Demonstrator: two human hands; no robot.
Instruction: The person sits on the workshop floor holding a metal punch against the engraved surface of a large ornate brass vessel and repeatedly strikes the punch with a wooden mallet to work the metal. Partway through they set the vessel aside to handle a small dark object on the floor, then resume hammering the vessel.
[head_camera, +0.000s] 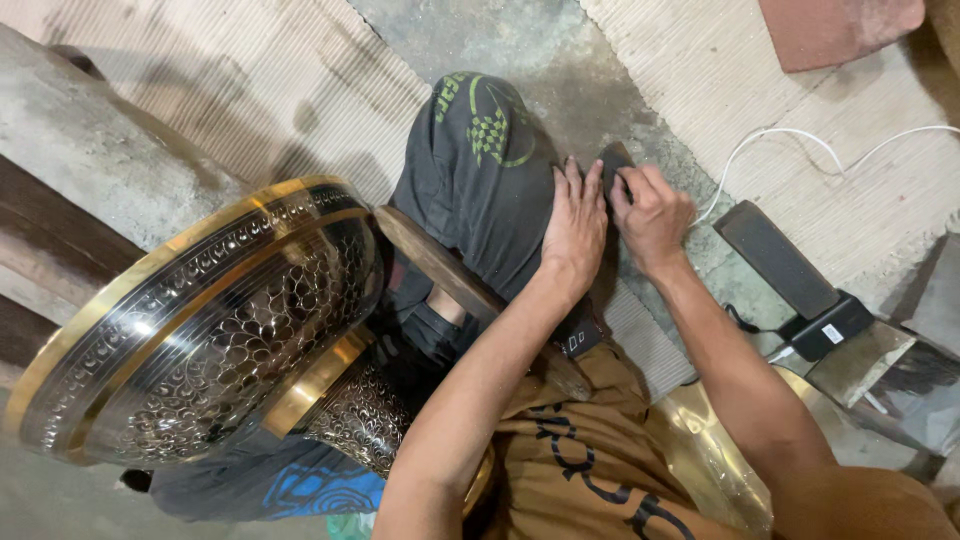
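Dark, stiff-looking small stone (612, 160) on the floor: right hand (652, 215) pinches its edge, left hand (575, 225) presses flat, fingers together.

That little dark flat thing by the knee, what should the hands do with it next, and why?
Probably lift the small dark flat piece clear of the floor. The right hand already pinches its edge, while the left hand lies flat on the dark trouser leg beside it. The engraved brass bowl leans untouched nearby.
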